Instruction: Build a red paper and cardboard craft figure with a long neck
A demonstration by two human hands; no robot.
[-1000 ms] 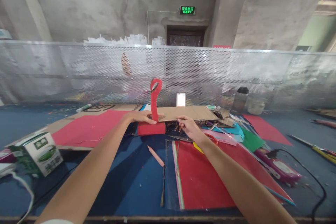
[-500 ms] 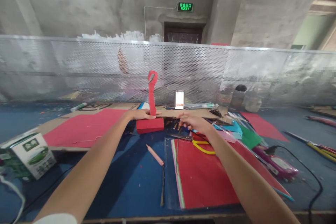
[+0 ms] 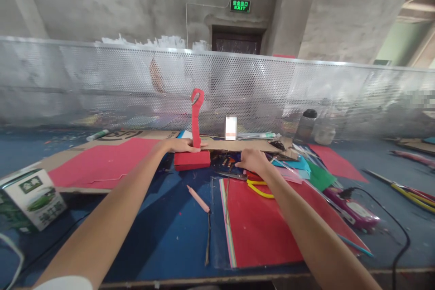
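Two bare arms reach out over a blue tabletop. At the far left edge stands a green-and-white carton, tilted on the surface. Beyond it a large red sheet lies on a flat piece of cardboard, with a white glue stick near the cardboard's far corner. The left hand rests on top of a red block, its grip pinching the foot of a red strip. The strip stands upright on the block and ends in a loop at the top, in front of the perforated metal screen. Nearer the person, a pink pencil lies on the bare blue surface, apart from both hands. Just right of the block the right hand is lowered, knuckles up, onto a clutter of small dark pieces. Its fingers curl down out of sight, so I cannot tell whether its grip is pressed on anything. Yellow-handled scissors lie just beside that wrist, at the far end of a second red sheet. Further right come a heap of coloured papers, a dark-capped bottle by the screen, and a purple glue gun with a black cord.
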